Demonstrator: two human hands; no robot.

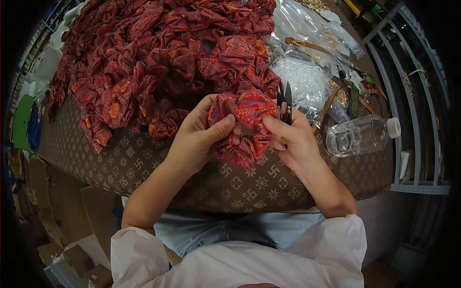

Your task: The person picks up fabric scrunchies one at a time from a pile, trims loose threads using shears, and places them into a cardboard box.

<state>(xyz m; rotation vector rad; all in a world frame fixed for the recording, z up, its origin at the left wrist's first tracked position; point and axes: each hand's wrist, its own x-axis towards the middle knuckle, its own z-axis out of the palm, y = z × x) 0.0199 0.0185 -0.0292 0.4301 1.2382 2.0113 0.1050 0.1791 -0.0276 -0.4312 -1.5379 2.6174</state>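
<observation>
A red patterned fabric scrunchie (240,153) is held up between both my hands, its ring hanging below my fingers. My left hand (199,132) pinches its left side, with thumb and fingers closed on the gathered cloth. On the other side, my right hand (297,137) grips the fabric between thumb and forefinger. Black scissors (287,91) are also tucked in my right hand, blades pointing up and away from me. Just beyond my hands, a large heap of similar red scrunchies (129,67) covers the far left and middle of the table.
The brown patterned tablecloth (259,185) shows along the near edge. A clear plastic bottle (357,136) lies on its side at right. Behind it are transparent plastic bags (297,79) and brown straps (309,44). A grey metal rack (418,96) stands right; cardboard boxes (77,261) sit lower left.
</observation>
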